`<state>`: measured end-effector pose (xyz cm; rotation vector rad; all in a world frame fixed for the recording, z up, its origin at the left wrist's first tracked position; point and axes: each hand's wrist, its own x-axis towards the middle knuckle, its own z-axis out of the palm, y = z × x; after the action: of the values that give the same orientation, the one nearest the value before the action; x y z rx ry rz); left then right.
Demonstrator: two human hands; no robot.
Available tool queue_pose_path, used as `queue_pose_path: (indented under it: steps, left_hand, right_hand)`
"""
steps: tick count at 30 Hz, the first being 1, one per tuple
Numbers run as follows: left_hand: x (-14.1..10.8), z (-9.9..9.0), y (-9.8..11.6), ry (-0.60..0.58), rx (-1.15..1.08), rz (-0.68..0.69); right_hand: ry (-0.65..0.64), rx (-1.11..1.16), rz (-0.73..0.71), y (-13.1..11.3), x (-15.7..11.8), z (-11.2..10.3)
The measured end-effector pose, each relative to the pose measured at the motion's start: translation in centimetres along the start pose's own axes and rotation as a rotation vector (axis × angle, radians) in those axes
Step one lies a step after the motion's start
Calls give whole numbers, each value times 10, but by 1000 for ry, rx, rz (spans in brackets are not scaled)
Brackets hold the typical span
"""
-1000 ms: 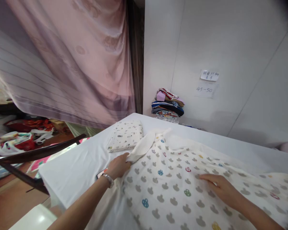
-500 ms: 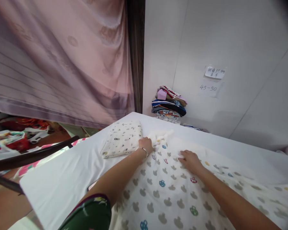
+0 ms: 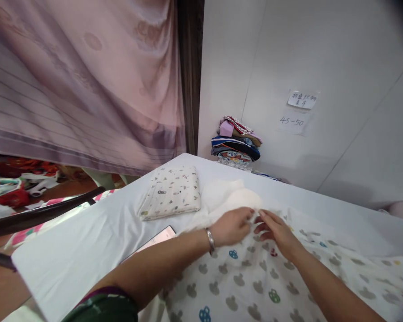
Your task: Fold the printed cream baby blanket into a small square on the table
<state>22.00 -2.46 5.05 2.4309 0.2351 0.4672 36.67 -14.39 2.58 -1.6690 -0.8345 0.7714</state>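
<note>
A thin white cloth with grey rabbit-head shapes and coloured mushrooms spreads across the table in front of me. At its far edge my left hand, with a silver bracelet at the wrist, is closed on gathered fabric. Close against it, my right hand pinches the same part of the cloth between thumb and fingertips, its other fingers curled loosely. A pale, unprinted part of fabric lies bunched beyond both hands. To the left sits a neatly folded cloth with small dark prints, apart from my hands.
A phone with a lit screen lies partly beneath my left forearm on the white-covered table. Several folded fabrics form a stack by the wall. A pink curtain hangs at left, above a dark chair rail.
My left hand has moved right, away from beside the folded cloth, to meet my right hand. The cloth's far edge is drawn over, and the phone has come into view.
</note>
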Motion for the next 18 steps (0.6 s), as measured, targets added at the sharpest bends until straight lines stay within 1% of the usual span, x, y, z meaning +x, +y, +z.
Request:
queue_pose_path:
  steps: [1,2,3,4,5,6,7,8,9,11,13,15,18]
  left_hand:
    - [-2,5,6,-95,-34,88]
    - [-1,6,7,-176,-59,134]
    - [2,3,2,-223,-64,128]
    - [9,-3,-9,-227,-46,65]
    - [18,-12,-24,-138,17,-65]
    - [29,-23,-43,-17,123,-227]
    - [40,-34,-63,64,242,-385]
    - [51,-44,-83,107,356,-545]
    - [61,-53,-102,122,398,-621]
    - [75,-62,-134,138,445,-710]
    - [82,-61,-155,137,466,-766]
    - [85,-55,-167,138,486,-802]
    - [89,-47,-173,139,501,-815]
  right_hand:
    - [-47,165,80,-2,-3,11]
    - [-70,296,131,-1,-5,20]
    - [-60,395,158,1,-8,26]
    - [-31,463,175,4,-10,30]
    - [4,506,189,7,-13,33]
    - [25,528,209,11,-16,33]
    - [38,536,232,13,-19,33]
    - [47,537,252,15,-22,31]
    - [56,536,263,17,-25,30]
    - [83,534,273,18,-32,26]
    - [125,516,281,21,-38,22]
    - [151,489,282,25,-44,20]
    - [159,483,252,32,-50,17]
